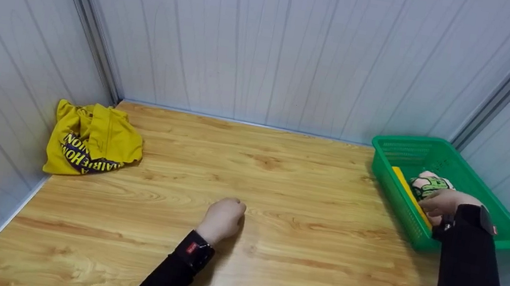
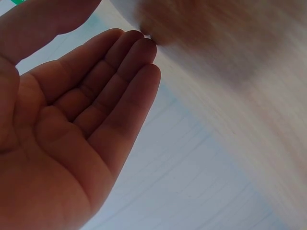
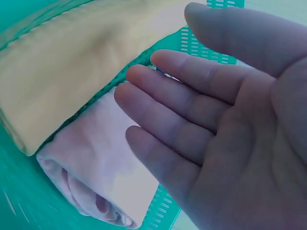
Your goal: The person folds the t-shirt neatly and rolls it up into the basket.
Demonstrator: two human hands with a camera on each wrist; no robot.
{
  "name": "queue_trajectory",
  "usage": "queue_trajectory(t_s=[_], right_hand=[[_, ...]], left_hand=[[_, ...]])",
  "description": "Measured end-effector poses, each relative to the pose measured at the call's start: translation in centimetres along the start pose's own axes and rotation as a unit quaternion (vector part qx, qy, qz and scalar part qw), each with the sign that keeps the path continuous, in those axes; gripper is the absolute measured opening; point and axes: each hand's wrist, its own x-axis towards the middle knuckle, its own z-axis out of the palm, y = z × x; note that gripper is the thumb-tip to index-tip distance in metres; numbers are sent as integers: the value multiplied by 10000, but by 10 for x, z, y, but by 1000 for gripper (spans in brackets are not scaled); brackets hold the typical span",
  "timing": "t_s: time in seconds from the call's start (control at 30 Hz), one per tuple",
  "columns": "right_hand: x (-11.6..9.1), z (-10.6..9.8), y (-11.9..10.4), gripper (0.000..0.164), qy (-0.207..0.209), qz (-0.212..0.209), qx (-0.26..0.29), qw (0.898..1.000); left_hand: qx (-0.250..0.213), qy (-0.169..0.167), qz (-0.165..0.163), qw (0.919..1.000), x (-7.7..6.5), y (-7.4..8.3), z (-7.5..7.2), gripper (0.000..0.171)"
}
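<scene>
My right hand (image 1: 448,202) is inside the green plastic basket (image 1: 397,142) at the right. Its fingers are nearly straight and hold nothing. In the right wrist view they hover over or touch a folded pink cloth (image 3: 96,153); contact is unclear. A folded yellow cloth (image 3: 62,86) lies beside the pink one, near the thumb tip. The head view shows green print on the pink cloth (image 1: 430,182). My left hand (image 1: 223,218) rests loosely curled at mid-table, with nothing in the palm in the left wrist view.
A crumpled yellow garment (image 1: 104,132) with dark and yellow lettering lies on the wooden table (image 1: 260,174) at the left, by the side wall. Pale panel walls (image 1: 259,39) enclose the table's back and both sides. The basket stands near the right wall.
</scene>
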Motion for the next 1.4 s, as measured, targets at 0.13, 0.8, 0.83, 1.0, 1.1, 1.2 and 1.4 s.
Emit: queue_trajectory(t_s=[0.13, 0.8, 0.83, 1.0, 1.1, 1.2, 1.4], right_hand=[[2, 1, -1, 60, 222, -62, -27, 9997], [-11, 11, -43, 31, 1619, -534, -378, 9846], [-13, 13, -45, 31, 1714, -577, -358, 9829], [-21, 31, -56, 34, 2298, -937, -503, 9674], [-24, 44, -64, 38, 2493, -1145, -499, 9603], [-25, 57, -73, 36, 2595, -1278, -428, 9563], [-25, 73, -88, 31, 2797, -1615, -427, 9454]], left_hand=[[-34, -76, -56, 9999, 1, 0, 0, 18], [-286, -474, -127, 9984, 4, -4, -2, 23], [-291, -434, -102, 9986, 4, -4, -2, 23], [-376, -316, -211, 9986, 5, -4, -6, 27], [-419, -307, -330, 9981, 7, -2, -10, 29], [-428, -323, -386, 9978, 9, -1, -14, 31], [-450, -357, -419, 9975, 13, 5, -22, 27]])
